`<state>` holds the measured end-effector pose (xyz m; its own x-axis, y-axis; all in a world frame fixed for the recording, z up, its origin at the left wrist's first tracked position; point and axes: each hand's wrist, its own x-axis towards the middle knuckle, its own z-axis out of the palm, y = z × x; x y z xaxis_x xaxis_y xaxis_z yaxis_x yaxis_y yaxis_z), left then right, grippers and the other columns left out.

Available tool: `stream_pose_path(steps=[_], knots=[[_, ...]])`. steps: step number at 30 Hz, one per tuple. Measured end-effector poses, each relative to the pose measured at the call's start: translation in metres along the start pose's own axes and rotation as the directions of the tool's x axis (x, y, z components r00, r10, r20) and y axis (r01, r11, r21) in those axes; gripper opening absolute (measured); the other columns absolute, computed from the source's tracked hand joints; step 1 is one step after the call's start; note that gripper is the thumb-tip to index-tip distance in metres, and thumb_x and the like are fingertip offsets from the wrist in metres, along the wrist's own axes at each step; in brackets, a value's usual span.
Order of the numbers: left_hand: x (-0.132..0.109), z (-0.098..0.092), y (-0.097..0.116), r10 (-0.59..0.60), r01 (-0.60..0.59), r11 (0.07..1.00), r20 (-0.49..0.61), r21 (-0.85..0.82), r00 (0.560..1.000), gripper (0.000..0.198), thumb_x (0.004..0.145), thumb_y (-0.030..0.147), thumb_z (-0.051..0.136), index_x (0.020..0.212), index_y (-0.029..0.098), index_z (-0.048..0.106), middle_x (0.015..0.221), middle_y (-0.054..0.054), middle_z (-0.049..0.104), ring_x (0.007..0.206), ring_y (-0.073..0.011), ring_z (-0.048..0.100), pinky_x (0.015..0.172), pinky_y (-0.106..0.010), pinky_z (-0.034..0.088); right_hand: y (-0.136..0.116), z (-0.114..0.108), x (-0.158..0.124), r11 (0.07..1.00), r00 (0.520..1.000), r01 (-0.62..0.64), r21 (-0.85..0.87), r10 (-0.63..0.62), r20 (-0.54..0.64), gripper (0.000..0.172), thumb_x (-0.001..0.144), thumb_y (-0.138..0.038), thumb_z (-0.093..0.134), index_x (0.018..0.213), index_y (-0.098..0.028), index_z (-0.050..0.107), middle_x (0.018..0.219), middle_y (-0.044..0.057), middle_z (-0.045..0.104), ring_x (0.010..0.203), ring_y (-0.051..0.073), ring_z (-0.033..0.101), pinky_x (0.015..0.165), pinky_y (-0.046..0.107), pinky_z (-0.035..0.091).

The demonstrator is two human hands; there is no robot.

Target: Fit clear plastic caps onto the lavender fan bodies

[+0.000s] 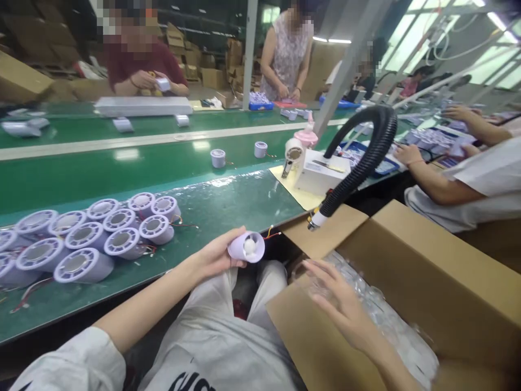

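My left hand (215, 254) is closed round a small lavender fan housing (247, 247) with red and yellow wires trailing from it, held over my lap by the table edge. My right hand (338, 301) is open, fingers spread, reaching into a cardboard box (427, 260) filled with clear plastic parts (391, 320). It hovers just above or on them. Several more lavender fan housings (89, 236) lie grouped on the green table at my left.
A black ribbed hose (362, 157) arches over the box from a white device (323, 171) on a yellow sheet. Two loose housings (217, 158) sit on the green conveyor (122, 163). Co-workers sit across the belt and at my right, a forearm (431, 182) near the box.
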<state>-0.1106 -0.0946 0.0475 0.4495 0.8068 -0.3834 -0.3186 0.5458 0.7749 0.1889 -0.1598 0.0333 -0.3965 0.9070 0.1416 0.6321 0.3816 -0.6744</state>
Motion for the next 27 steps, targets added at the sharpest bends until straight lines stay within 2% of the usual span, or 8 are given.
stream_pose_path(steps=[3,7,10,13,16,21,24,27], knots=[[0.003,0.011,-0.031,-0.158,0.157,0.987,0.111,0.021,0.981,0.039,0.074,0.044,0.067,0.097,0.012,0.067,0.079,-0.006,0.064,0.059,-0.0128,0.055,0.046,-0.022,0.041,-0.036,0.021,0.014,0.948,0.989,0.132,-0.289,-0.146,-0.026,0.048,0.092,-0.028,0.050,0.140,-0.028,0.048,0.142,0.015,0.044,0.119,0.034,0.054,0.093,0.052,0.051],[-0.003,0.018,-0.036,-0.125,0.060,0.949,0.196,0.310,0.972,0.025,0.078,0.038,0.068,0.087,0.015,0.067,0.083,-0.002,0.063,0.068,-0.0109,0.054,0.059,-0.021,0.039,-0.048,0.031,0.023,0.884,0.987,0.160,-0.440,-0.151,0.054,0.043,0.084,-0.012,0.056,0.124,-0.025,0.062,0.145,0.018,0.040,0.111,0.037,0.054,0.081,0.053,0.055],[-0.009,0.018,-0.031,-0.005,-0.146,0.834,0.273,0.533,0.962,0.019,0.082,0.035,0.066,0.090,0.017,0.066,0.089,-0.001,0.061,0.078,-0.0130,0.055,0.069,-0.023,0.041,-0.048,0.029,0.023,0.956,0.979,0.131,-0.261,-0.084,0.184,0.028,0.078,-0.005,0.062,0.098,-0.023,0.070,0.141,0.013,0.044,0.116,0.033,0.053,0.084,0.047,0.055],[-0.013,0.015,-0.033,0.212,-0.354,0.673,0.289,0.649,0.933,0.027,0.077,0.037,0.072,0.096,0.019,0.065,0.098,-0.003,0.058,0.088,-0.0165,0.055,0.077,-0.027,0.044,-0.051,0.027,0.022,0.999,0.979,-0.007,0.054,-0.004,0.203,0.002,0.081,-0.018,0.069,0.083,-0.020,0.069,0.128,0.010,0.053,0.111,0.027,0.057,0.088,0.040,0.053],[-0.014,0.012,-0.041,0.335,-0.433,0.545,0.287,0.718,0.897,0.049,0.064,0.044,0.082,0.105,0.022,0.067,0.099,-0.004,0.054,0.091,-0.0189,0.055,0.080,-0.030,0.046,-0.055,0.029,0.022,0.967,0.992,-0.092,0.237,0.069,0.104,0.021,0.092,-0.029,0.058,0.076,-0.019,0.068,0.113,0.008,0.059,0.101,0.022,0.060,0.087,0.036,0.050],[-0.013,0.009,-0.051,0.342,-0.465,0.410,0.340,0.785,0.876,0.067,0.057,0.047,0.085,0.118,0.027,0.066,0.120,-0.010,0.051,0.115,-0.0275,0.052,0.103,-0.044,0.042,-0.057,0.036,0.025,0.932,0.987,-0.134,0.338,0.157,-0.042,0.029,0.091,-0.025,0.053,0.064,-0.018,0.062,0.096,0.006,0.064,0.082,0.019,0.061,0.071,0.031,0.048],[-0.013,0.009,-0.053,0.253,-0.443,0.520,0.364,0.730,0.896,0.068,0.065,0.042,0.082,0.127,0.027,0.060,0.131,-0.012,0.053,0.121,-0.0289,0.052,0.102,-0.044,0.045,-0.053,0.036,0.026,0.895,0.976,-0.139,0.423,0.196,-0.093,0.032,0.088,-0.025,0.054,0.057,-0.018,0.060,0.093,0.006,0.067,0.083,0.019,0.063,0.068,0.030,0.050],[-0.016,0.011,-0.053,0.169,-0.326,0.736,0.305,0.593,0.937,0.067,0.069,0.035,0.080,0.131,0.025,0.055,0.129,-0.012,0.058,0.111,-0.0254,0.060,0.088,-0.036,0.055,-0.047,0.033,0.023,0.892,0.988,-0.091,0.442,0.136,-0.070,0.022,0.088,-0.027,0.059,0.070,-0.020,0.069,0.106,0.006,0.070,0.103,0.023,0.064,0.087,0.035,0.052]])
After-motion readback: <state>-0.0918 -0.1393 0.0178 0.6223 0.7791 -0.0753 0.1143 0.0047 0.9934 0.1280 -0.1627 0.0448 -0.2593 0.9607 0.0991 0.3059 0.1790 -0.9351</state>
